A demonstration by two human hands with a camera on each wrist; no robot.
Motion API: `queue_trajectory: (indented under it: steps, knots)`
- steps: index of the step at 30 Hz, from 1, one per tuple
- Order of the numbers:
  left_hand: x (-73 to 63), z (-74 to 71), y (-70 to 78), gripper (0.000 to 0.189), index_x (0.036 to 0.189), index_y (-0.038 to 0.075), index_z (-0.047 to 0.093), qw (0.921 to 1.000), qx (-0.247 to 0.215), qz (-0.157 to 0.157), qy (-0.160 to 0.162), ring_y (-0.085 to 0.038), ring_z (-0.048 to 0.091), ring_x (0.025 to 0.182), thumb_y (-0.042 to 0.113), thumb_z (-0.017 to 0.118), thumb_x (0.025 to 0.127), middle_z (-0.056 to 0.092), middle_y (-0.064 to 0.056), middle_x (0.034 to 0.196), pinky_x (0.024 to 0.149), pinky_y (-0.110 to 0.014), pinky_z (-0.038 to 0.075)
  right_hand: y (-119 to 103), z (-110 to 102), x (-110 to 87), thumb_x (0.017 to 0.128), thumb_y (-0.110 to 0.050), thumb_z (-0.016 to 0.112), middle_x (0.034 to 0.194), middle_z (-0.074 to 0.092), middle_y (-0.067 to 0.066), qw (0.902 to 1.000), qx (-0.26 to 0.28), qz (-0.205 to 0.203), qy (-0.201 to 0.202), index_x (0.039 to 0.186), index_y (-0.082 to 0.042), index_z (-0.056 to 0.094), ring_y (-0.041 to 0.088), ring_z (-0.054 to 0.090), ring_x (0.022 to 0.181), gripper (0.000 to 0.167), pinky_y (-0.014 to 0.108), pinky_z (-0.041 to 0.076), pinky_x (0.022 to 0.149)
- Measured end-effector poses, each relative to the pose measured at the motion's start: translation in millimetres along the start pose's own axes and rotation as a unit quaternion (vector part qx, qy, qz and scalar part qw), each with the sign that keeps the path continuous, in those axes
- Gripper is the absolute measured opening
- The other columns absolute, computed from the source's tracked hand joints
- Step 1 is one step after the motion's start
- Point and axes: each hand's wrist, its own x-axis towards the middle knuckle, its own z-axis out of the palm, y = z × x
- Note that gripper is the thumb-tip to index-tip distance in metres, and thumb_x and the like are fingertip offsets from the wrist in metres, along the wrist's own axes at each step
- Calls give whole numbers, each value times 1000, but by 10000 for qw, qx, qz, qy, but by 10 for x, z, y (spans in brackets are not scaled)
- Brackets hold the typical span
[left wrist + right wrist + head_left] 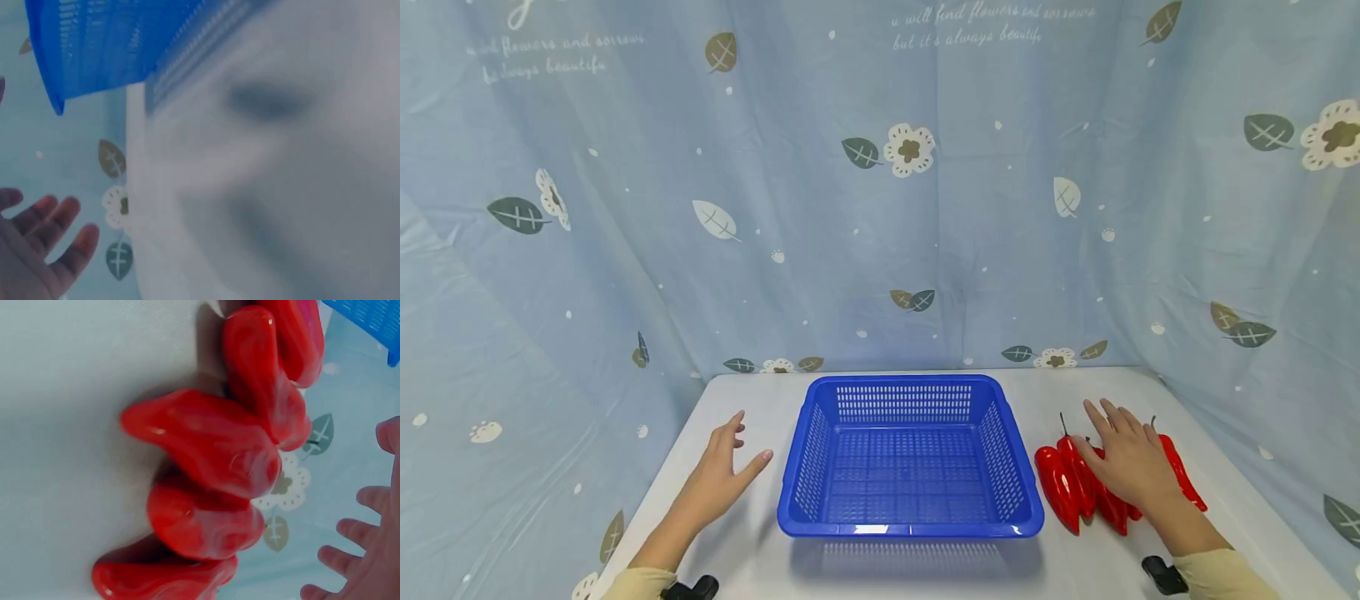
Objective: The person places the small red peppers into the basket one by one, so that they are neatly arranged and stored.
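Observation:
Several shiny red peppers lie side by side on the right of the table, their tips toward the near edge. My right hand hovers over them with fingers spread, covering part of the row in the head view. In the right wrist view the peppers lie in a line, and the hand is apart from them, holding nothing. A blue plastic basket stands in the middle with nothing in it. To its left my left hand is held in the air, thumb apart from the fingers, with nothing in its grasp.
The white table backs onto a light blue curtain printed with leaves and flowers, which also hangs along both sides. The basket's perforated walls rise between the two hands. A black strap device sits at the right wrist.

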Motion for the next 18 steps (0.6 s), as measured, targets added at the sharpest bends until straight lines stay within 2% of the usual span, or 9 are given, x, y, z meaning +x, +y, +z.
queue_trajectory:
  steps: [5, 11, 15, 18]
  knots:
    - [-38, 3, 115, 89, 158, -1, 20, 9960, -764, 50, -458, -38, 53, 125, 42, 68, 97, 45, -23, 142, 99, -56, 51, 59, -40, -46, 89, -38, 72, 137, 44, 37, 9997, 56, 75, 217, 146, 1, 45, 59, 40, 124, 74, 79, 32, 100]
    - [-125, 37, 177, 101, 161, 6, 15, 9844, -1357, 148, -1115, -31, 54, 124, 38, 78, 89, 48, -17, 143, 97, -43, 53, 139, -73, -71, 86, -30, 76, 125, 51, 36, 9987, 201, 143, 443, 137, 3, 52, 57, 49, 112, 65, 77, 41, 91]
    - [-170, 55, 209, 107, 163, 8, 11, 9745, -1661, 511, -1419, -31, 52, 125, 28, 82, 86, 46, -16, 144, 94, -36, 53, 220, -70, -94, 84, -25, 77, 119, 54, 36, 9984, 196, 181, 497, 133, 4, 54, 54, 52, 104, 61, 74, 46, 85]
    - [-193, 62, 244, 112, 164, 10, 8, 9672, -1830, 788, -1574, -32, 51, 125, 24, 85, 83, 44, -17, 145, 94, -35, 53, 292, -62, -120, 83, -23, 77, 113, 56, 35, 9984, 188, 227, 491, 131, 5, 55, 52, 54, 98, 59, 71, 49, 81]
